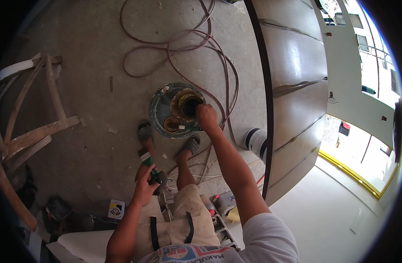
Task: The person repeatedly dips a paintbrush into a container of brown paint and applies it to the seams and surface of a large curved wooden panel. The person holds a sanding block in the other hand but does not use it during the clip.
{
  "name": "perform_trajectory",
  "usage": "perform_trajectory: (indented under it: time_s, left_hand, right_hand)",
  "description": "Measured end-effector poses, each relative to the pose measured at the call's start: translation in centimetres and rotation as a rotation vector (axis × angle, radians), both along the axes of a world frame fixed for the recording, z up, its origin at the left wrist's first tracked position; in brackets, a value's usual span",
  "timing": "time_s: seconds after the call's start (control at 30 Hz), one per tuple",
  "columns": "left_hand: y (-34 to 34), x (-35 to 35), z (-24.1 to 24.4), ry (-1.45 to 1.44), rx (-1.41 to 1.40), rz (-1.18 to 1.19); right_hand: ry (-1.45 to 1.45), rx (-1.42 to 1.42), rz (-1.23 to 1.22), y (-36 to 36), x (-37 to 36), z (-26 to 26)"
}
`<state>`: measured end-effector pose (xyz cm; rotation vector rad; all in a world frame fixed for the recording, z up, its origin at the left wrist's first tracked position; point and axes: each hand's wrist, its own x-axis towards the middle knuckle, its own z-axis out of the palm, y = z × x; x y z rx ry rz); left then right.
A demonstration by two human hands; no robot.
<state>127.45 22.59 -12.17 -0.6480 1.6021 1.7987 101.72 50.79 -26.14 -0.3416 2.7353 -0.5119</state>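
Note:
My left hand (145, 185) holds a green-handled paintbrush (146, 157) with its bristles pointing away from me. A dark, flat piece of material (161, 184) shows beside the fingers; I cannot tell what it is. At the right rim of an open paint can (190, 106) with dark contents, my right hand (207, 117) is closed, its fingertips hidden. That can stands on a paint-stained, round green lid or drum top (160, 113). Nearer to me, a smaller open tin (172, 124) stands on the same surface. A second green-handled brush (188, 127) lies beside it, its handle passing under my right wrist.
Reddish hose (169, 49) loops across the concrete floor (89, 98). Dark, glossy panels (296, 59) rise along the right, with a white bucket (256, 141) at their edge. Wooden trestle pieces (40, 134) stand left. A rectangular tin (116, 209) sits near my left forearm.

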Motion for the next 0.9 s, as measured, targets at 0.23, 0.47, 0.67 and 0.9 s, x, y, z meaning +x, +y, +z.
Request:
perform_trajectory:
  time_s: [0.23,0.47,0.67,0.9]
  left_hand:
    - [0.9,-1.7,0.0,-0.051,0.047,-0.009]
    - [3.2,-4.6,0.9,-0.031,0.095,-0.002]
    - [5.2,-7.1,1.2,-0.112,0.395,0.020]
    - [6.1,-8.2,1.5,-0.132,0.478,-0.227]
  right_hand:
    - [0.035,-0.107,0.037,-0.1,-1.7,1.2]
    - [0.006,-0.225,-0.275,-0.3,-0.9,8.7]
    - [-0.464,-0.608,0.230,-0.5,8.7,15.6]
    - [-0.414,-0.514,0.321,-1.3,10.6,18.9]
